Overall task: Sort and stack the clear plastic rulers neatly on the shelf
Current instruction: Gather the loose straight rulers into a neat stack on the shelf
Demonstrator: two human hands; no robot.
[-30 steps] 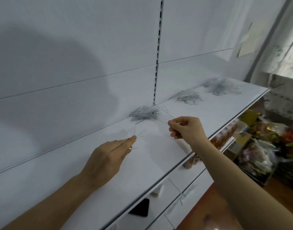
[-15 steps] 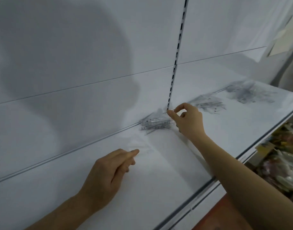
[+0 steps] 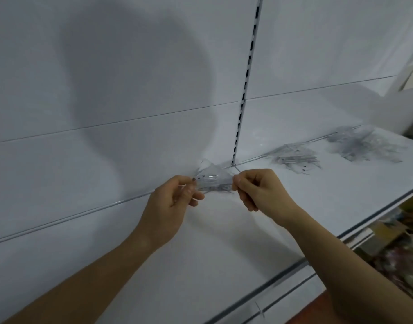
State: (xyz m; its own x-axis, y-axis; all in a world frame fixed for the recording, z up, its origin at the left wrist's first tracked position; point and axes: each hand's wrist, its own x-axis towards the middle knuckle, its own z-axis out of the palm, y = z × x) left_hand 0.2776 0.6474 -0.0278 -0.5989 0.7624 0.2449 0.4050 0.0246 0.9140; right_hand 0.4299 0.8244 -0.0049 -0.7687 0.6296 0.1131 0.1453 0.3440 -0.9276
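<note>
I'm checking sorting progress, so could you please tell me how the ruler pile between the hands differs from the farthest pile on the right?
The near pile is pinched by the left hand and right hand; the far pile lies untouched. The near pile is smaller, the far pile more sprawling. Both are clear rulers on the shelf.

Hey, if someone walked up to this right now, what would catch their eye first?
Both hands at centre, the left hand and right hand, each with a grip on one end of a bunch of clear rulers at the back of the white shelf. Farther right lie two more ruler piles.
</note>
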